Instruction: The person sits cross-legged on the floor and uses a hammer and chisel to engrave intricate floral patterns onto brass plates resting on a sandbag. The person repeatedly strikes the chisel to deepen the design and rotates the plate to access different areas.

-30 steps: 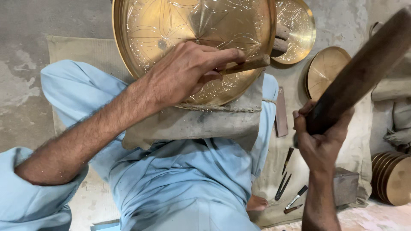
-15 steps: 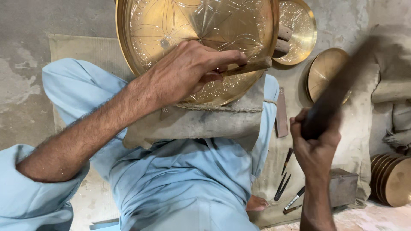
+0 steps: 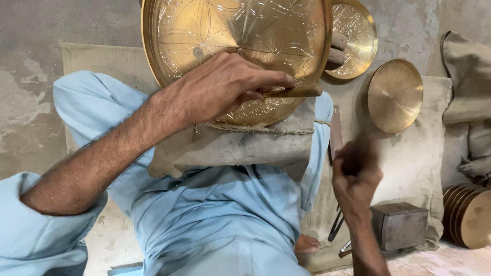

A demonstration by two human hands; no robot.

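light blue rolled sleeves [image 3: 36, 225], trousers [image 3: 215, 220]

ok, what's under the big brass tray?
A grey padded cushion, rope-edged, on the person's lap carries the big brass tray. The left hand covers part of the rim; the underside is hidden.

A bare concrete floor [image 3: 30, 76] is seen, grey and stained. A pale cloth mat [image 3: 409, 158] is spread over it, and a second stretch of matting [image 3: 97, 59] is laid at the left. On the mat a small brass plate [image 3: 395, 95] is set, with an engraved brass dish [image 3: 358, 36] just beside it. A grey metal block [image 3: 400, 225] is placed near a stack of brass discs [image 3: 470, 214]. Slim dark tools [image 3: 336, 225] are laid beside the block. Folded sacking [image 3: 468, 97] is heaped at the right edge.
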